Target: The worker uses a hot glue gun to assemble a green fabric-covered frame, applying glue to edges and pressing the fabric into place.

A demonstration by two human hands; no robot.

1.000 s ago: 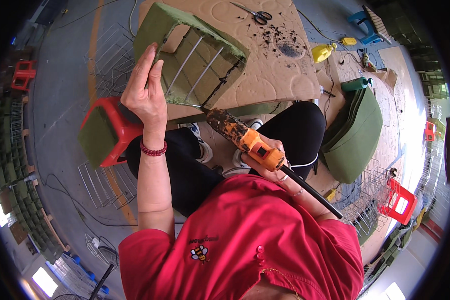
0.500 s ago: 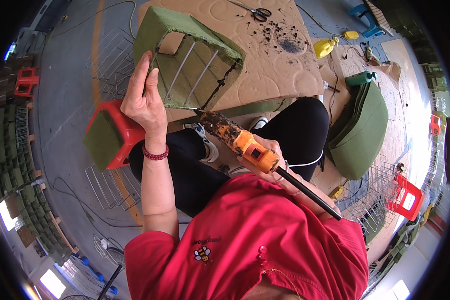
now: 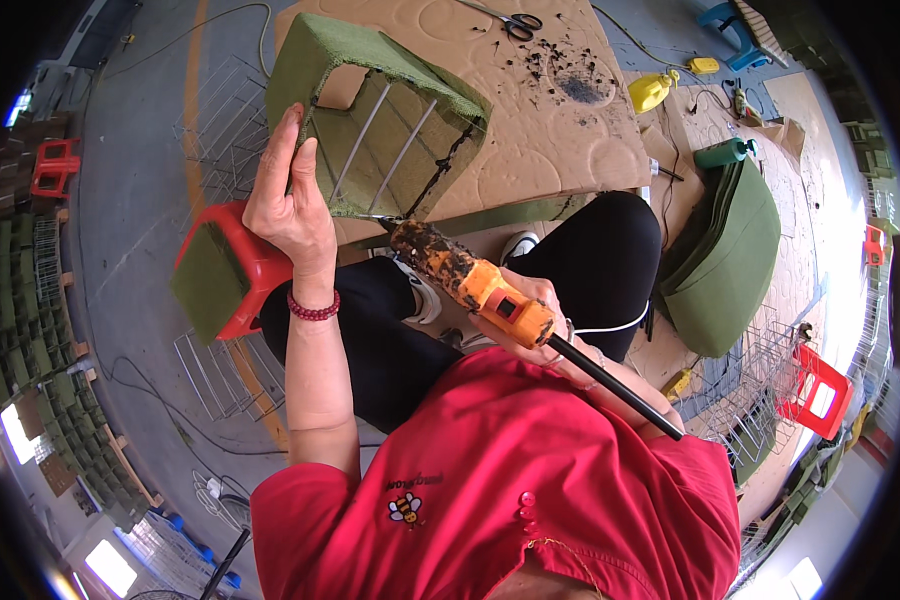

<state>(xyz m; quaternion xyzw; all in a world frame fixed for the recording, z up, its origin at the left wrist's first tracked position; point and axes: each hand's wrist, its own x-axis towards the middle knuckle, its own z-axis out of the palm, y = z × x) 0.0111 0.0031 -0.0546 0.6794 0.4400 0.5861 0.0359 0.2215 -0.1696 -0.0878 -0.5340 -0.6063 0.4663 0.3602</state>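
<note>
A green fabric-covered box with an open front rests tilted on the cardboard-topped work surface. Thin metal rods cross its opening, and black glue runs along its right inner edge. My left hand holds the box's left side, fingers straight along the wall and thumb by the front edge. In my right hand is an orange glue gun, its barrel crusted black and a long black glue stick out of its back. Its nozzle is at the box's lower front edge. The gun's body hides part of my right fingers.
Black scissors and scattered black crumbs lie on the cardboard. To the left, a red stool bears a green piece. A stack of green panels, a yellow bottle, a green bottle and wire frames are at right.
The glue gun has shifted slightly left along the box's lower front edge. My left hand and the box keep their places.
</note>
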